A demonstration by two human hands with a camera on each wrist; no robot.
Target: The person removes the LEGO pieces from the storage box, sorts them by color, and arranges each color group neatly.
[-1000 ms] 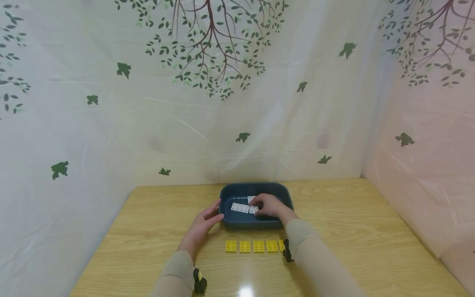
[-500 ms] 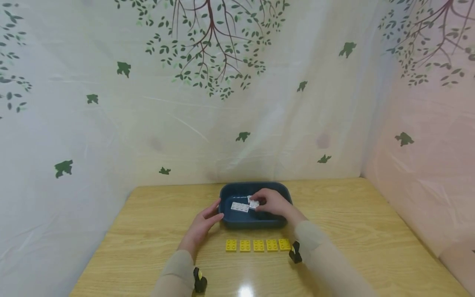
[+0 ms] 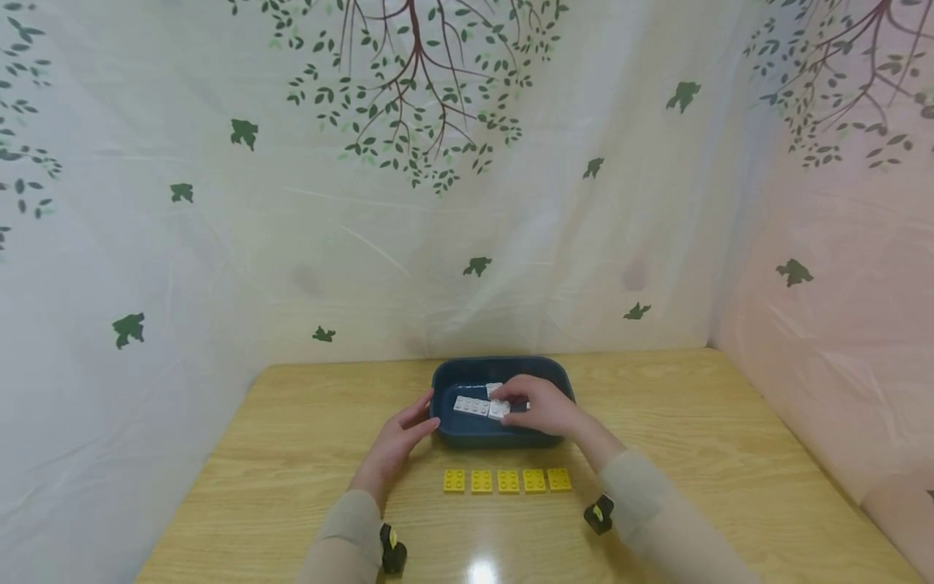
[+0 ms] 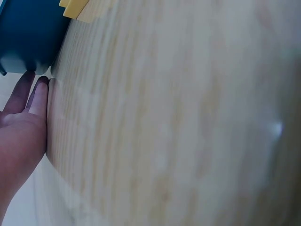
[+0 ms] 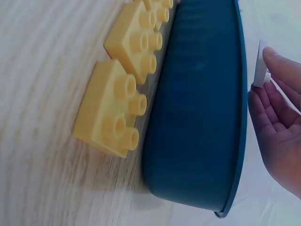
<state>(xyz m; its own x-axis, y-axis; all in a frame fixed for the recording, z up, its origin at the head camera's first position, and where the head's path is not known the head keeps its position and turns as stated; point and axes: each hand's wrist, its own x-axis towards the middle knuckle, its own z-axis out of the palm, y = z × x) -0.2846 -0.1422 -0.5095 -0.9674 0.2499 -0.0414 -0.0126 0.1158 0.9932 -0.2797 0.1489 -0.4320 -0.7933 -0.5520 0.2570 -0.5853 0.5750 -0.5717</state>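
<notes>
A dark blue rectangular bin (image 3: 503, 442) stands at the back of the wooden table. My left hand (image 3: 394, 444) rests at its left end, fingers extended along the wall; the left wrist view has this hand's fingertips (image 4: 41, 87) right at the bin. Over the bin, my right hand (image 3: 543, 405) pinches a white toy building brick (image 3: 499, 409) between thumb and fingers. The right wrist view shows the white brick (image 5: 260, 63) edge-on in that grip. A longer white brick (image 3: 471, 406) lies just left of it, and another white brick (image 3: 493, 389) is partly hidden behind the fingers.
Several yellow bricks (image 3: 508, 482) form a row on the table (image 3: 328, 422) in front of the bin, studs up. A pale curtain (image 3: 365, 268) with printed leaves hangs behind the table and along both sides. Black wrist cameras (image 3: 599, 514) sit on both sleeves.
My right hand has raised the white brick a little and lowered it again, while its forearm swung right, uncovering the rightmost yellow brick. The left hand stays put.
</notes>
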